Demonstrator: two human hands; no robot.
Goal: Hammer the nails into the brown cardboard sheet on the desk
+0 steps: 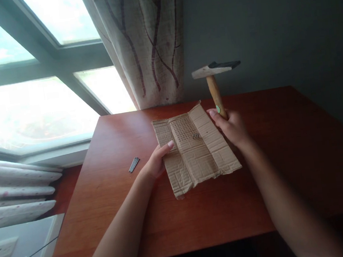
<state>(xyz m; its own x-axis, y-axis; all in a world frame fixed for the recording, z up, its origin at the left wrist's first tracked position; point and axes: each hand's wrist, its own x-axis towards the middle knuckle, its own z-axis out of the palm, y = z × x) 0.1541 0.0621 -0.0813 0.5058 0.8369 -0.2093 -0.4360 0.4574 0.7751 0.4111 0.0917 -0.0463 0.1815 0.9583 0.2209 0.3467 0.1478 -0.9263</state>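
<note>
A creased sheet of brown cardboard [197, 152] lies flat on the reddish wooden table [111, 201]; its upper middle is dotted with rows of small holes, with a few nails [196, 136] stuck at the lower right of that patch. My left hand [156, 161] presses on the cardboard's left edge, thumb stretched onto the sheet, holding nothing. My right hand [231, 125] is closed round the wooden handle of a hammer [214, 80], which stands upright above the cardboard's right edge, its metal head level and raised.
A small bundle of loose nails [134, 164] lies on the table left of my left hand. A patterned curtain [146, 40] hangs behind the table beside a bright window [33, 107]. A wall socket with cables [2, 251] shows at lower left.
</note>
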